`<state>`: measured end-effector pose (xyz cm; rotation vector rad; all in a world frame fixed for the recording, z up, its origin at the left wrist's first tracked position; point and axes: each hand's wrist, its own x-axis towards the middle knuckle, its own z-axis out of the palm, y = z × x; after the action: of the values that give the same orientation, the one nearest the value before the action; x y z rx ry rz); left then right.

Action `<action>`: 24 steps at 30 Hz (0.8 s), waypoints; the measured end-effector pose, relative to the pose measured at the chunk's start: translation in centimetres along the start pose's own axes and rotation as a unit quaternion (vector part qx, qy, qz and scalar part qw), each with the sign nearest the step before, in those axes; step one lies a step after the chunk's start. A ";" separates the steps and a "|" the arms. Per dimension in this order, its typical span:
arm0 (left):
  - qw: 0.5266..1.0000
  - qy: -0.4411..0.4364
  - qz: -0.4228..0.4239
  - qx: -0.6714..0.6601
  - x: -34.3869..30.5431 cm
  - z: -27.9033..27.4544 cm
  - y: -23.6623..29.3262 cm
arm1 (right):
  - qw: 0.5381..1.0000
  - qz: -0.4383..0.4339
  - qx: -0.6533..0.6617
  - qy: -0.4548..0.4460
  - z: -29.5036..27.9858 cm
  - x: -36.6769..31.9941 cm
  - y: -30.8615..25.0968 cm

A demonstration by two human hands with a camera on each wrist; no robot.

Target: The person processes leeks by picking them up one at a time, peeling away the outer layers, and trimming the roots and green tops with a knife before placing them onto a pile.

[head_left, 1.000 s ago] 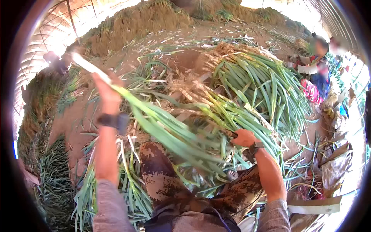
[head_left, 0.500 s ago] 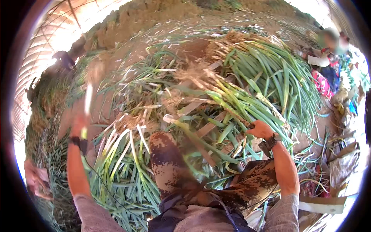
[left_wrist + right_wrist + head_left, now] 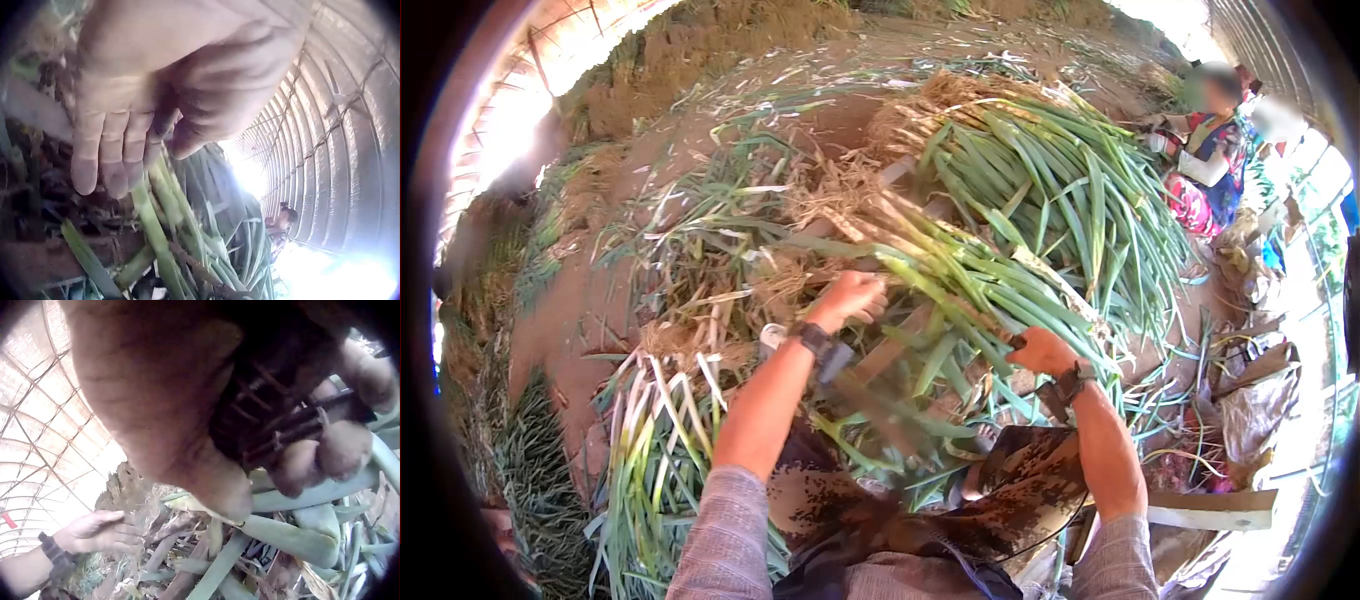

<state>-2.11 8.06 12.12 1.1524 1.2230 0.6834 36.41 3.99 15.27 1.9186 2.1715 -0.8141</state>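
My left hand [image 3: 847, 302] hangs over the root end of a nearby bunch of green onions [image 3: 975, 275]. Its fingers [image 3: 112, 147] are extended and empty in the left wrist view, with the stalks behind them. My right hand [image 3: 1045, 352] is beside the leaves of that bunch. In the right wrist view its fingers curl round a dark bar-like thing [image 3: 300, 425] with small metal clips; I cannot tell its kind. Cleaner green onions [image 3: 665, 430] with white stems lie in a pile by my left leg.
A bigger heap of green onions [image 3: 1060, 190] lies beyond the bunch, roots to the left. Another person [image 3: 1215, 150] sits at the far right. Leaf scraps litter the soil, and a crumpled sheet [image 3: 1255, 410] and a pale board [image 3: 1210, 510] are at the right.
My left hand held a green onion up at the left, carried it towards the pile at my left, and is now back at the middle without it. The right hand has stayed near the bunch.
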 end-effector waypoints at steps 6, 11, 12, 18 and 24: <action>0.985 0.000 -0.044 -0.168 6.6 7.4 -4.4 | 0.993 -0.056 0.101 0.036 1.2 0.2 1.9; 0.943 0.102 -0.045 -0.314 9.4 11.4 -6.1 | 0.995 -0.015 0.100 -0.007 0.2 -0.1 1.1; 0.926 0.125 -0.026 -0.356 9.8 12.0 -6.4 | 0.995 -0.013 0.098 -0.001 0.3 0.0 1.0; 0.886 0.196 -0.016 -0.421 10.4 12.5 -8.3 | 0.992 -0.040 0.096 0.073 0.1 -1.0 1.3; 0.906 -0.069 -0.012 -0.417 4.3 16.5 -9.1 | 0.991 -0.074 0.045 0.104 0.4 -2.4 2.7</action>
<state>13.21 3.97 1.04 0.4507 0.6864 0.9595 39.27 1.83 15.18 1.9834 2.4649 -0.7773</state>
